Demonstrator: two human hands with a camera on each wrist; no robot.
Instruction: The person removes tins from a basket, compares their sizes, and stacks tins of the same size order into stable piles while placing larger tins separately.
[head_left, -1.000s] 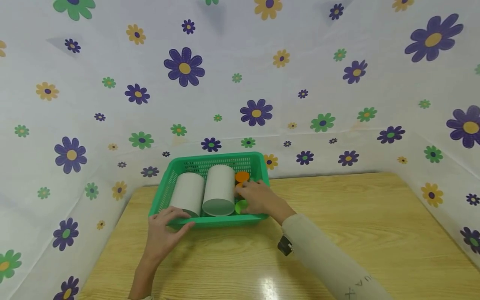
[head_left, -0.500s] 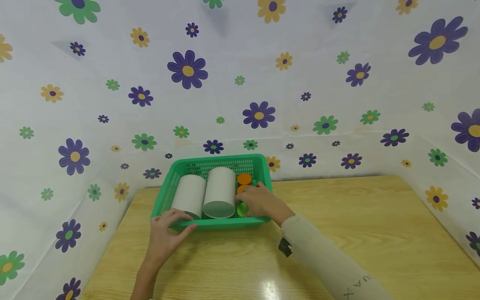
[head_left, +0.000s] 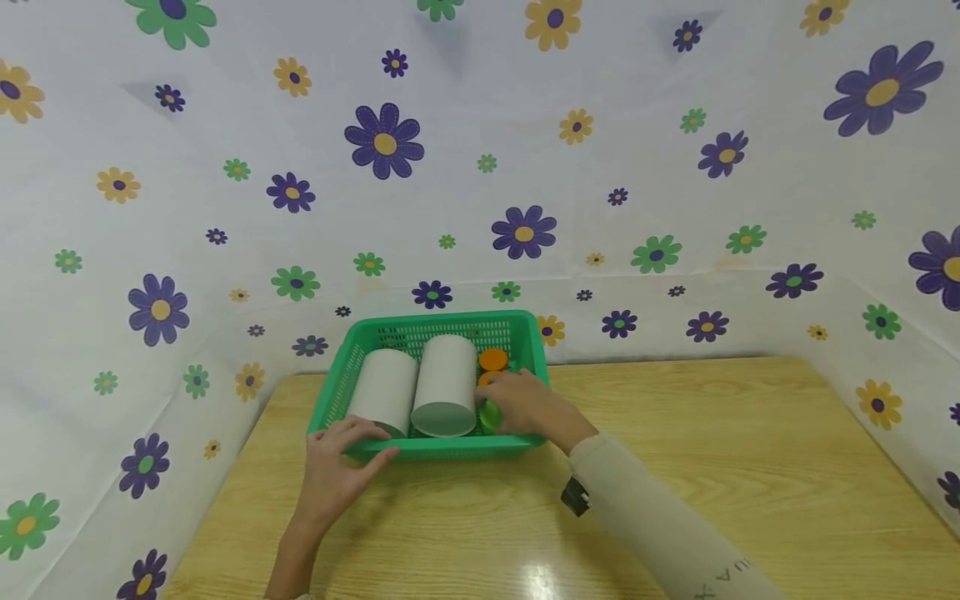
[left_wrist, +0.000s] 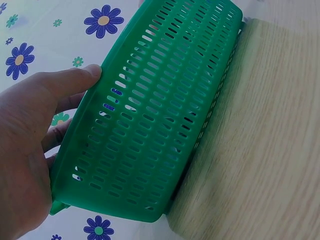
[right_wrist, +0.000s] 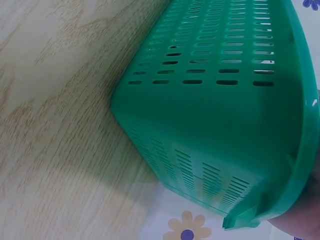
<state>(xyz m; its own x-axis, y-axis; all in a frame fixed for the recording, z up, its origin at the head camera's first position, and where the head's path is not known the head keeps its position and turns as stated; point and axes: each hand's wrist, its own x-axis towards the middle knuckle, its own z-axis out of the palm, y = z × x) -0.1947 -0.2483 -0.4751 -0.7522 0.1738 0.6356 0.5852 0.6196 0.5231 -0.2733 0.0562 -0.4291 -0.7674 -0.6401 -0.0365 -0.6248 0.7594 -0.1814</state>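
Observation:
A green plastic basket [head_left: 450, 448] with slotted walls stands on the table. My left hand [head_left: 337, 462] grips its near rim at the left corner; in the left wrist view the thumb [left_wrist: 82, 77] presses the rim from outside, fingers behind. Two white cylinders [head_left: 382, 387] lie side by side in the basket. My right hand [head_left: 528, 406] reaches into the right side, fingers curled at a green round thing [head_left: 491, 415] that is partly covered. Two orange round things [head_left: 493, 359] sit behind it, one mostly hidden by the hand. In the right wrist view only a sliver of hand shows.
The wooden table [head_left: 712, 467] extends to the right and in front of the basket. A white sheet with printed flowers [head_left: 600, 167] hangs behind and at both sides, close to the basket's far edge. A dark device [head_left: 576, 497] is at the right wrist.
The green round thing has turned from a full disc to a narrower, tilted shape under my right hand. The left hand keeps its hold on the rim. The whole view has shifted slightly.

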